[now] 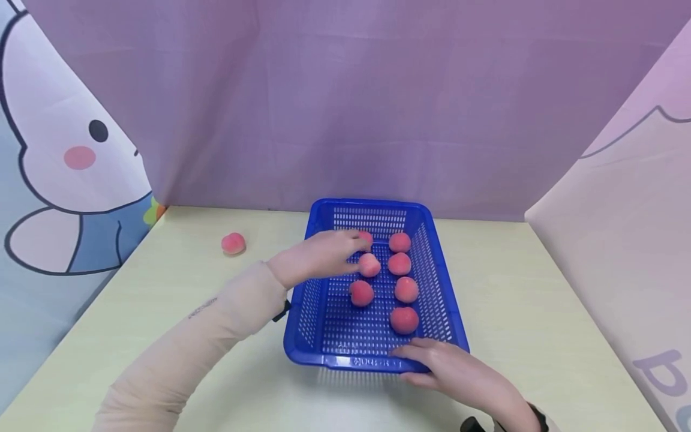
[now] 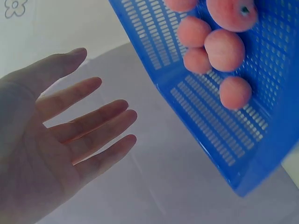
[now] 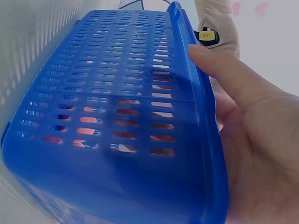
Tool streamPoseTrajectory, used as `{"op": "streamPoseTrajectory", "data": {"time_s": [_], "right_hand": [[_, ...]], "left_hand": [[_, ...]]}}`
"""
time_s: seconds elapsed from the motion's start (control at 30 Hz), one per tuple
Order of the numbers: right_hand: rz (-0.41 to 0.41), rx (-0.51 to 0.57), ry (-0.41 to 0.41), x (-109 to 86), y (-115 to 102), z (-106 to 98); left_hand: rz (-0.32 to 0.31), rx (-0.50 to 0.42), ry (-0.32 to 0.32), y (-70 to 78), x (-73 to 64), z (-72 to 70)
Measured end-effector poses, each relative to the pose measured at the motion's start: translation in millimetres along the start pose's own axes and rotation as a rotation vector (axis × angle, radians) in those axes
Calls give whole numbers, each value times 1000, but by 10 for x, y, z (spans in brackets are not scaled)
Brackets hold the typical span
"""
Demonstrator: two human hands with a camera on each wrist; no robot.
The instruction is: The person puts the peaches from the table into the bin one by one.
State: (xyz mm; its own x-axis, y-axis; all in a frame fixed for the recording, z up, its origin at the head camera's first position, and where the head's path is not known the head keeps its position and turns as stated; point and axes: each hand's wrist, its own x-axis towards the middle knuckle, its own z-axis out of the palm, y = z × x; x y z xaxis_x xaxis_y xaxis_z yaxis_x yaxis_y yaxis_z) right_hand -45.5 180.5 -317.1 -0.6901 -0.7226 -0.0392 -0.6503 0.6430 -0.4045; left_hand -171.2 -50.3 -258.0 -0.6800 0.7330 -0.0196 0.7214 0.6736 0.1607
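A blue plastic basket [image 1: 448, 288] with slotted walls holds several pink peaches [image 1: 403, 320]. My left hand [image 1: 336, 251] reaches over the basket's left side, with its fingertips right by a paler peach [image 1: 369, 264] and a peach [image 1: 365, 237] behind it partly hidden by the fingers. In the left wrist view the left hand [image 2: 70, 126] has its fingers spread, and its palm is bare. At the near right corner my right hand [image 1: 445, 369] grips the basket's rim. The right wrist view shows the thumb [image 3: 224, 70] over the rim's edge; the other fingers are mostly hidden.
On the pale tabletop [image 1: 518, 312], a single peach [image 1: 234, 243] lies to the left of the basket. A purple cloth backdrop [image 1: 345, 120] hangs behind the table, and printed side panels [image 1: 70, 120] flank it.
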Motion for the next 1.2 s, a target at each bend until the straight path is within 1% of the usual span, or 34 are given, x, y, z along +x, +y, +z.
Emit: {"op": "streamPoseTrajectory", "data": {"time_s": [0.23,0.5,0.63,0.77,0.87,1.03,1.2], "right_hand": [[-10,-11,11,-4,-1,1],[-9,-6,12,-8,2,0],[-22,-14,21,-9,7,4],[-30,-17,26,-8,6,7],[-20,-7,22,-7,3,4],[-9,0,15,-3,-1,1],[-7,0,11,-2,-3,2]], "left_hand": [[-63,-42,10,-160,-117,-50],[-113,-56,60,-356,-267,-80],[-164,-74,88,-467,-336,-72],[-233,-90,104,-600,-386,-38],[-264,-89,117,-734,-415,5],[-292,-107,132,-954,-468,79],[-319,-147,148,-1101,-518,148]]}}
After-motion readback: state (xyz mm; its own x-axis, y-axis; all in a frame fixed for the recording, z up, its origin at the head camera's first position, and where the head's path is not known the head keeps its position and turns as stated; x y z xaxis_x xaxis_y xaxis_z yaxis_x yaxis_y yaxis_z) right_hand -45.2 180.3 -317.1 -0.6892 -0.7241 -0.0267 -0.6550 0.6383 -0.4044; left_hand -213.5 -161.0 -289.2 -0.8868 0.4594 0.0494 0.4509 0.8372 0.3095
